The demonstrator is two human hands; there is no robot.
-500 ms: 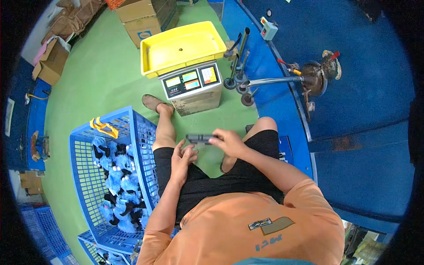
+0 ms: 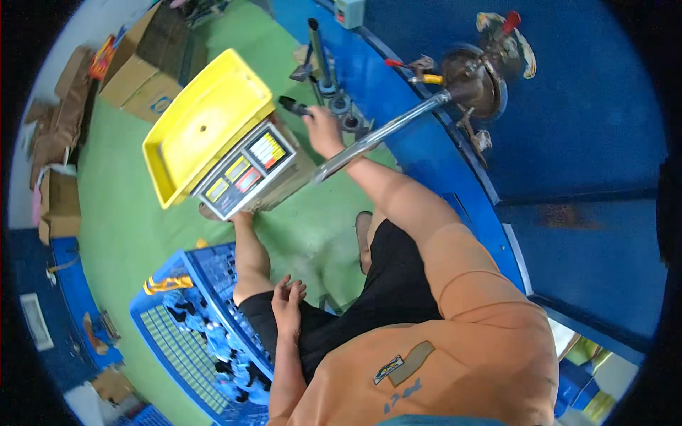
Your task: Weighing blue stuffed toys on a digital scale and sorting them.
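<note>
Black, slim and blurred, a handheld object [image 2: 293,106] is at the upper centre of the frame, held in your right grip [image 2: 325,133], near the yellow-trayed scale [image 2: 245,172]. Your left grip [image 2: 287,307], loosely open, is at lower centre, near a blue basket [image 2: 211,273].

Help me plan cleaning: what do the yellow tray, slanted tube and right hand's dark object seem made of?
Yellow tray: probably smooth plastic, evenly coloured to the rim. Slanted tube: likely polished metal, with streaked reflections. Dark object: too blurred to tell.
</note>
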